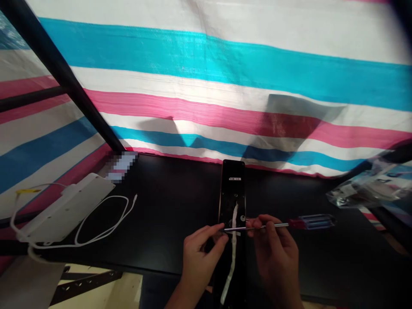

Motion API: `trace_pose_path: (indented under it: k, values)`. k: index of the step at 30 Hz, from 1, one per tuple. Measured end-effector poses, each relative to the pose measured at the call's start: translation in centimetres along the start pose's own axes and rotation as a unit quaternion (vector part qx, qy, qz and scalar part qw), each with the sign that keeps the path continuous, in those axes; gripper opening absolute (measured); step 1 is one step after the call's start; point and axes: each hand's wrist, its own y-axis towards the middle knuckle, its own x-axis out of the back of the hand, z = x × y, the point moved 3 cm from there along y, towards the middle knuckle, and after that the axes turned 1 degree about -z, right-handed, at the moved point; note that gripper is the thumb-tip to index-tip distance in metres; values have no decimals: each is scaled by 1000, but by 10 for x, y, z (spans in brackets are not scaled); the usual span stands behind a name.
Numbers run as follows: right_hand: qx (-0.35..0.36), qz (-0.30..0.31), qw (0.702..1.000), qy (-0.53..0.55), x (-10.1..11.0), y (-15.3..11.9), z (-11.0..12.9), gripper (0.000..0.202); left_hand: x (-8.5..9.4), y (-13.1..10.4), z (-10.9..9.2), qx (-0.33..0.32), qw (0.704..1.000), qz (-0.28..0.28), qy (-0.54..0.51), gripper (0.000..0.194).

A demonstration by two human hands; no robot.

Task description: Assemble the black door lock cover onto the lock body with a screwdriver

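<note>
A screwdriver with a clear blue and red handle lies level across my view, its handle to the right. My right hand grips its metal shaft between thumb and fingers. The thumb and forefinger of my left hand close around the dark tip; whether a small screw is there too, I cannot make out. Below the shaft stretches a long, narrow black panel with a small white label near its far end. A whitish flat strip runs lengthwise along it, passing under the shaft.
On the left of the black table sits a white power strip with a looped white cable. Clear plastic bags are at the right. A striped tarp and a dark frame bar bound the space.
</note>
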Motion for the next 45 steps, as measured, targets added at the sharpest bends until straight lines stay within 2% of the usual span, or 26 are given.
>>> trace_pose_path:
  k: [6, 8, 10, 12, 14, 15, 18, 21, 23, 26, 28, 29, 31, 33, 35, 37, 39, 42, 45]
  values:
    - [-9, -29, 1000, -9, 4, -1, -1, 14, 4, 2, 10, -10, 1000, -17, 21, 20]
    - [13, -69, 997, -25, 15, 2, 8, 16, 15, 12, 20, -34, 997, -47, 57, 20]
    - [61, -139, 987, -57, 35, 9, 21, 20, 31, 29, 35, -47, 988, -61, 137, 20]
    - [110, -210, 959, -155, 62, 20, 34, 28, 47, 48, 51, -53, 969, -50, 237, 21]
    - [121, -237, 898, -349, 90, 36, 40, 40, 60, 66, 66, -63, 946, -28, 316, 21]
    - [113, -227, 864, -436, 103, 46, 40, 45, 63, 72, 73, -70, 938, -10, 340, 20]
    - [74, -138, 797, -584, 137, 77, 24, 51, 63, 82, 87, -82, 917, 22, 390, 16]
    - [52, -79, 770, -630, 160, 97, 1, 46, 59, 82, 92, -82, 908, 17, 412, 15]
    - [47, -53, 760, -646, 164, 104, -11, 45, 58, 80, 92, -79, 907, 10, 414, 14]
    - [113, -67, 748, -650, 146, 104, -14, 50, 59, 78, 87, -77, 915, 0, 397, 18]
    - [193, -81, 756, -620, 115, 96, -7, 53, 59, 72, 79, -86, 930, -18, 357, 21]
    - [230, -67, 770, -592, 96, 91, -4, 51, 56, 67, 73, -90, 940, -30, 327, 22]
    - [279, 39, 796, -536, 51, 82, -2, 46, 46, 52, 60, -90, 960, -50, 259, 23]
    - [304, 148, 789, -514, 10, 77, -6, 48, 28, 34, 48, -66, 978, -45, 193, 23]
    - [335, 196, 775, -499, -16, 78, -12, 37, 7, 14, 38, -33, 990, -19, 135, 27]
    - [369, 212, 769, -478, -27, 81, -16, 26, -11, -3, 34, 3, 994, 5, 105, 35]
    - [397, 214, 773, -446, -30, 81, -15, 19, -20, -16, 33, 20, 996, 16, 84, 38]
    - [424, 204, 785, -403, -30, 71, -1, 18, -24, -28, 37, 26, 997, 44, 57, 39]
    - [463, 191, 775, -386, -33, 53, 23, 25, -22, -34, 43, 24, 998, 49, 27, 46]
